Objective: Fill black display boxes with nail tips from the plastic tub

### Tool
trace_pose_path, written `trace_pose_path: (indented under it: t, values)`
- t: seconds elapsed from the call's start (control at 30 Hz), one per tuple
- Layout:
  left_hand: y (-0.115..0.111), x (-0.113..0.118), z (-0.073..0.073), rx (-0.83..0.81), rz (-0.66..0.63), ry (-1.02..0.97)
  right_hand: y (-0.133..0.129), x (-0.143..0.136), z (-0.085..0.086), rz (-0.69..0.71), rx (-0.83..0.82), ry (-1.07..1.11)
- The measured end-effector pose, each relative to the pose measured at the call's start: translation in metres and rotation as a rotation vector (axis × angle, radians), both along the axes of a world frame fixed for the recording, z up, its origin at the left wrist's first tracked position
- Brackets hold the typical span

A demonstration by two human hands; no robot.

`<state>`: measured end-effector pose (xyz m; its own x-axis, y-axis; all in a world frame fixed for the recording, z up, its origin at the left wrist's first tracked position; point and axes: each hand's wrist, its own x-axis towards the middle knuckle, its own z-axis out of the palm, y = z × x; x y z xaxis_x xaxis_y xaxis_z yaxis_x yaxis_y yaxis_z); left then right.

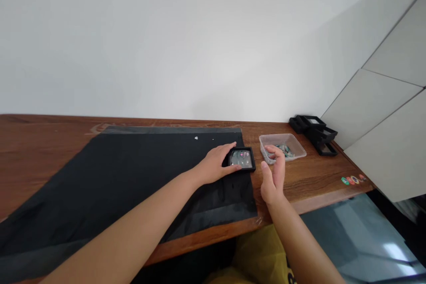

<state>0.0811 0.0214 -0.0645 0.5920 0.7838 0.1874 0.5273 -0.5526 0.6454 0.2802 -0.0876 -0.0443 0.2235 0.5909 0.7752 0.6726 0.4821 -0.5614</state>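
Note:
My left hand [216,163] is spread around a small black-rimmed case [253,159], thumb on its near edge and fingers on its far edge. The case lies flat at the right end of a black sheet [133,177]. Small pink and pale pieces [244,154] show behind or on its clear middle. My right hand [274,179] hovers just in front of a clear plastic tub [297,147], fingers curved and thumb apart, with nothing visible between them. Inside the tub lie many small bluish-green pieces [286,151], partly hidden by my fingers.
Several black cases [314,129] are piled at the table's right back corner, by white cabinet panels [392,120]. Round colourful stickers [354,179] mark the right front. Two tiny white bits [196,138] lie on the sheet. A white wall [166,44] rises behind the wooden table [309,177].

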Motion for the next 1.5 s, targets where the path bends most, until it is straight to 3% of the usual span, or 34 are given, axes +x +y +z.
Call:
trace_pose_path:
  t: [0.17,0.3,0.4,0.5,0.7,0.97,1.1,1.23,1.37,1.5]
  values:
    - [0.001,0.0,0.0,-0.023,-0.039,-0.034,0.004,-0.001,-0.003,-0.022,-0.01,-0.008]
    - [0.0,0.002,0.0,-0.035,-0.046,-0.031,0.006,-0.004,0.001,0.015,-0.07,-0.165]
    - [0.0,0.003,-0.002,-0.04,-0.052,-0.046,0.005,-0.009,0.006,0.071,-0.211,-0.353]
    - [0.003,0.002,-0.004,-0.068,-0.041,-0.095,0.005,-0.014,0.006,0.035,-0.397,-0.473]
    - [0.009,0.0,-0.007,-0.167,0.009,-0.267,0.008,-0.014,0.0,0.067,-0.519,-0.432]
    - [0.015,-0.001,0.0,-0.313,0.131,-0.511,0.004,-0.014,0.0,0.384,-0.4,-0.464]
    - [0.011,-0.002,0.006,-0.401,0.204,-0.584,0.001,-0.016,0.002,0.411,-0.297,-0.49]
    - [0.002,-0.006,0.023,-0.494,0.21,-0.59,0.0,-0.017,0.003,0.418,-0.227,-0.499]
    - [-0.003,-0.01,0.041,-0.712,0.234,-0.518,0.0,-0.017,0.002,0.424,-0.233,-0.499]
    - [-0.004,-0.011,0.05,-0.817,0.265,-0.476,0.002,-0.016,0.001,0.428,-0.244,-0.485]
